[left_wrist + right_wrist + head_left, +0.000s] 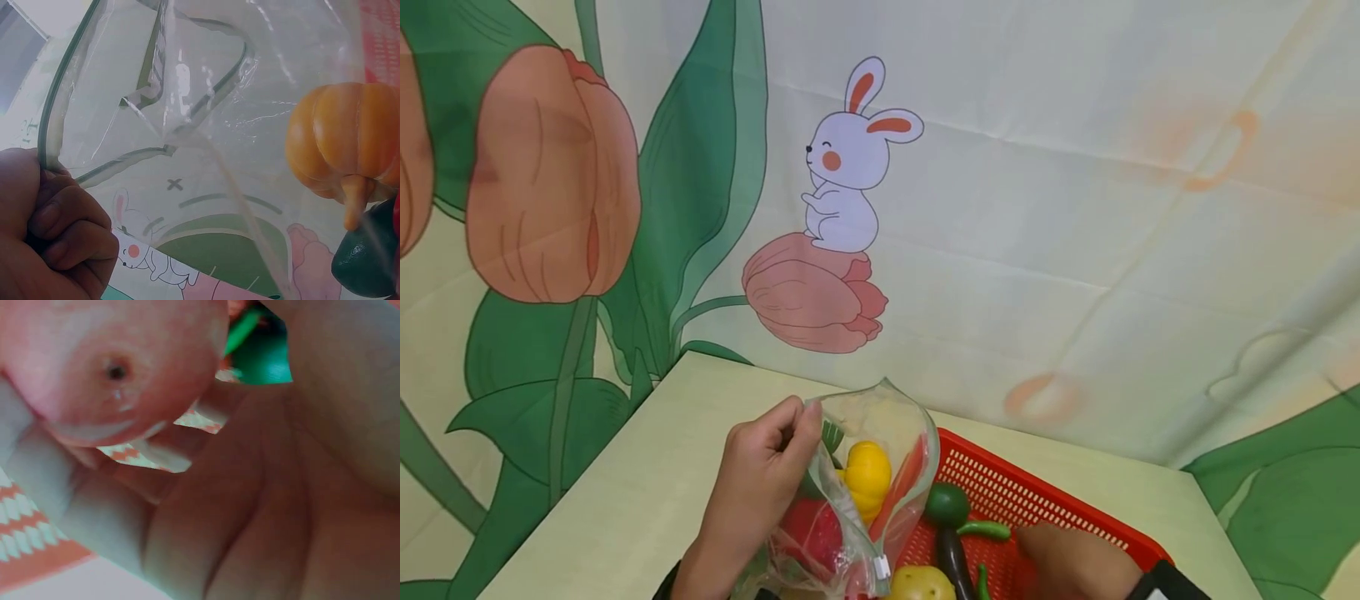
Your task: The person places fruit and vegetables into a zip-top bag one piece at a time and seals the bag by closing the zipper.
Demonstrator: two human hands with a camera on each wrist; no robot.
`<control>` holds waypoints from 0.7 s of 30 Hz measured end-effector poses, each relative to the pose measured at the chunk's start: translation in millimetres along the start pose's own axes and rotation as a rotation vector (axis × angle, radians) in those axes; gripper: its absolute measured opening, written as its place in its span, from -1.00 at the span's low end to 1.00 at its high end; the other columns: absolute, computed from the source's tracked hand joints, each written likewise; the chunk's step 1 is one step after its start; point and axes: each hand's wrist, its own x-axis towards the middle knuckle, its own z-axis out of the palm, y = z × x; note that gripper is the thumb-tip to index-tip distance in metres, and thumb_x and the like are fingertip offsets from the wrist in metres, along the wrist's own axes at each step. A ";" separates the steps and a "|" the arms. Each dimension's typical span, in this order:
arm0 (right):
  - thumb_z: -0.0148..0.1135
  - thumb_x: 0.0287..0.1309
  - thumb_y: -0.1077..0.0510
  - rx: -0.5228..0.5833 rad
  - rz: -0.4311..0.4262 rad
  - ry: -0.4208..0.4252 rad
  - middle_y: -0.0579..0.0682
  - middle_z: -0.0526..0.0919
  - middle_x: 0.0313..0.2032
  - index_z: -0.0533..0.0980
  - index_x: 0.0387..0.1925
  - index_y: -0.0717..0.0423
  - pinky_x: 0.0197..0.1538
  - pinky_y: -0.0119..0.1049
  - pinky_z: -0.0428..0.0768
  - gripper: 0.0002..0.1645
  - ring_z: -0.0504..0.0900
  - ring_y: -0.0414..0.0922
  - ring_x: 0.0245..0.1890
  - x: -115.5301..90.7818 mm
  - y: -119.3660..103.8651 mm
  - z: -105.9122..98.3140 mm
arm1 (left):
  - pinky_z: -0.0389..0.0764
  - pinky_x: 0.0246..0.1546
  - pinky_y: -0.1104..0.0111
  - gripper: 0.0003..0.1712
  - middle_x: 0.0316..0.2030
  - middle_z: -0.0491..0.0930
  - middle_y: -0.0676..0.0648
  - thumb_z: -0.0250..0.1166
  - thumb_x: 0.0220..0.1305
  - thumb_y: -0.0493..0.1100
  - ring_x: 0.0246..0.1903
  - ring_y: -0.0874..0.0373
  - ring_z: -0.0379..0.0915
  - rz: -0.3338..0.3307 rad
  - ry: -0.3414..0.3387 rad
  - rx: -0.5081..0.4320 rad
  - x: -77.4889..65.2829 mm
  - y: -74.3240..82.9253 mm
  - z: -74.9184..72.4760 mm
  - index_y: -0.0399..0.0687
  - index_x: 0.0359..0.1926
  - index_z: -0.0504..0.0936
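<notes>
My left hand [767,462] grips the upper rim of a clear zip bag [917,500], its fingers curled over the edge. The bag's mouth gapes, and a white slider sits on its seal. Inside are a yellow toy pumpkin [868,473], a round red piece [814,533] and a dark green piece [365,259]. My right hand [1075,562] is over the red basket [1037,492]. In the right wrist view its fingers [106,512] curl round a round pinkish-red fruit [169,369] with a dark dimple; its exact kind is unclear.
In the basket lie a dark green round piece [947,505], a toy eggplant [953,558], a green chili pepper [985,529] and a yellowish round piece [921,583]. The pale table [625,467] backs onto a printed cloth [1000,208] with tulips and a rabbit.
</notes>
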 end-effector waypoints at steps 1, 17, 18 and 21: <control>0.56 -0.57 -0.09 -0.035 -0.028 0.001 -0.11 0.57 -0.37 0.49 -0.23 -0.11 -0.24 0.06 0.49 -0.32 0.48 -0.07 -0.37 -1.5 -4.3 -3.8 | 0.07 -0.79 0.45 -0.54 -0.78 0.05 0.05 0.00 0.30 0.13 -0.78 0.22 0.04 -0.003 -0.003 -0.001 -0.1 0.1 0.1 0.07 -0.68 0.21; 0.24 -0.13 -0.36 0.106 -0.634 0.391 -0.31 0.38 -0.13 0.31 -0.01 -0.38 -0.40 -0.49 0.50 -0.39 0.46 -0.26 -0.29 -86.3 -78.5 -50.0 | 0.06 -0.78 0.44 -0.55 -0.78 0.05 0.08 0.00 0.30 0.13 -0.78 0.23 0.04 0.011 -0.013 0.030 1.5 0.1 0.6 0.10 -0.69 0.22; 0.24 -0.14 -0.37 0.115 -0.635 0.421 -0.34 0.37 -0.12 0.30 -0.01 -0.41 -0.39 -0.49 0.50 -0.39 0.46 -0.27 -0.28 -88.8 -82.1 -50.5 | 0.06 -0.78 0.44 -0.55 -0.78 0.05 0.07 0.00 0.30 0.13 -0.78 0.23 0.04 0.009 -0.014 0.032 1.3 -0.1 0.7 0.10 -0.69 0.22; 0.25 -0.17 -0.39 0.159 -0.639 0.527 -0.43 0.31 -0.07 0.25 0.01 -0.49 -0.37 -0.52 0.50 -0.35 0.46 -0.31 -0.25 -98.8 -90.8 -52.7 | 0.05 -0.78 0.44 -0.54 -0.78 0.05 0.07 0.00 0.29 0.14 -0.78 0.23 0.04 0.001 -0.016 0.031 0.4 -0.8 1.6 0.09 -0.69 0.21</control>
